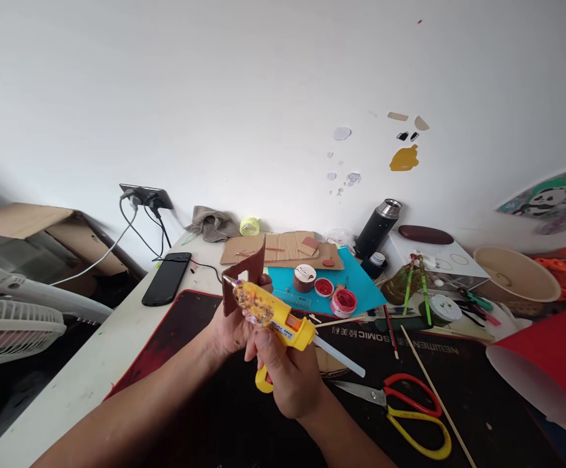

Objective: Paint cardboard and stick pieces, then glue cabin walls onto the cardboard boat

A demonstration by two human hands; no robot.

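The yellow glue gun [275, 314] was gripped in the right hand [290, 377], its fingers wrapped round the handle and a clear glue stick [340, 356] jutting from the back, while the nozzle met the edge of a brown cardboard piece [244, 276] that the left hand [231, 328] pinched upright, both held just above the black desk mat [482, 390]. To do this well, I judged, the nozzle wanted to stay right on the seam, the trigger pressed gently for a thin bead, and the left fingers kept off the hot glue with the piece held steady until it set. Beyond the hands, on a blue sheet [360, 286], stood an open jar of red paint [344, 301], a smaller red-filled lid or pot [323, 286] and a brown pot [305, 277] with a white top; what the last held could not be told. A black flask [377, 229] stood capped behind them, and a large paper bowl [515, 273] to the right looked empty. Red-and-yellow scissors [404, 409] lay on the mat near the right wrist, and a phone [167, 278] lay well to the left.
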